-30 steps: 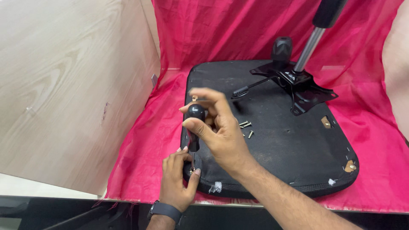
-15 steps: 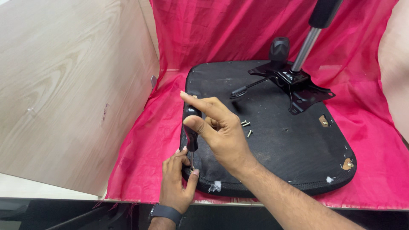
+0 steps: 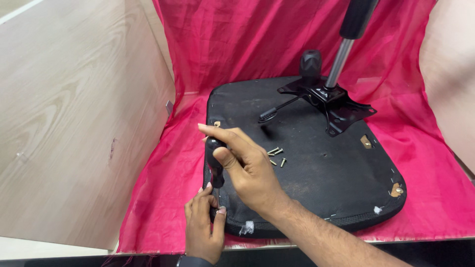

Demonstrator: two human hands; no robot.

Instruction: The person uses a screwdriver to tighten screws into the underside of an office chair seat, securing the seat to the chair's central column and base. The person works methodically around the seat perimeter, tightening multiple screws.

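An upturned black chair seat (image 3: 321,183) lies on a pink cloth (image 3: 168,198). My right hand (image 3: 247,165) grips the black handle of a screwdriver (image 3: 215,165), held upright over the seat's near left edge. Below it, my left hand (image 3: 203,225) pinches the screwdriver's tip against the seat edge; whatever is under the fingers is hidden. Several loose screws (image 3: 276,154) lie on the seat just right of my right hand. A black metal mechanism plate (image 3: 331,106) with a lever (image 3: 277,111), a knob (image 3: 310,63) and a gas-lift column (image 3: 346,44) stands at the seat's far side.
Pale wooden panels stand close by: one on the left (image 3: 74,123), another at the right edge (image 3: 450,74). The pink cloth also hangs behind the seat. Small brown mounting spots (image 3: 366,142) show on the seat's right side.
The view has tilted slightly. My right hand has slid down the screwdriver handle and turned it a little. My left hand stays at the tip.
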